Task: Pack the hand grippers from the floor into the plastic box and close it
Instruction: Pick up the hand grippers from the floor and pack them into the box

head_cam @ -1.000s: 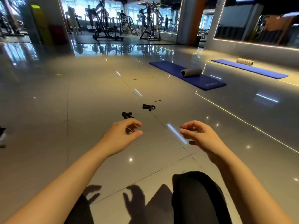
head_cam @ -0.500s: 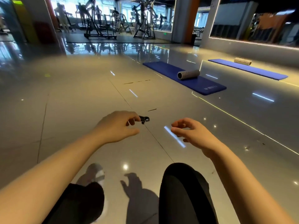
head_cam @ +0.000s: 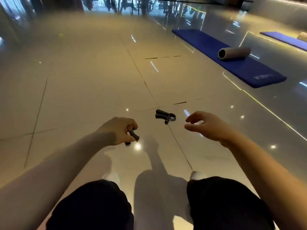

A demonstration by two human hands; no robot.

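My left hand (head_cam: 118, 131) grips a black hand gripper (head_cam: 133, 136) just above the glossy floor; its two handles stick out below my fingers. A second black hand gripper (head_cam: 164, 116) lies on the floor a little ahead, between my hands. My right hand (head_cam: 206, 126) hovers to the right of that gripper with fingers loosely spread and nothing in it. No plastic box is in view.
My knees in dark trousers (head_cam: 224, 205) fill the bottom of the view. A blue mat (head_cam: 232, 63) with a grey foam roller (head_cam: 234, 53) lies at the right, a second blue mat (head_cam: 282, 39) farther back. Gym machines stand at the far end.
I have crouched lower and the view has tilted down. My left hand has closed round one hand gripper. My right hand has moved towards the other gripper on the floor.
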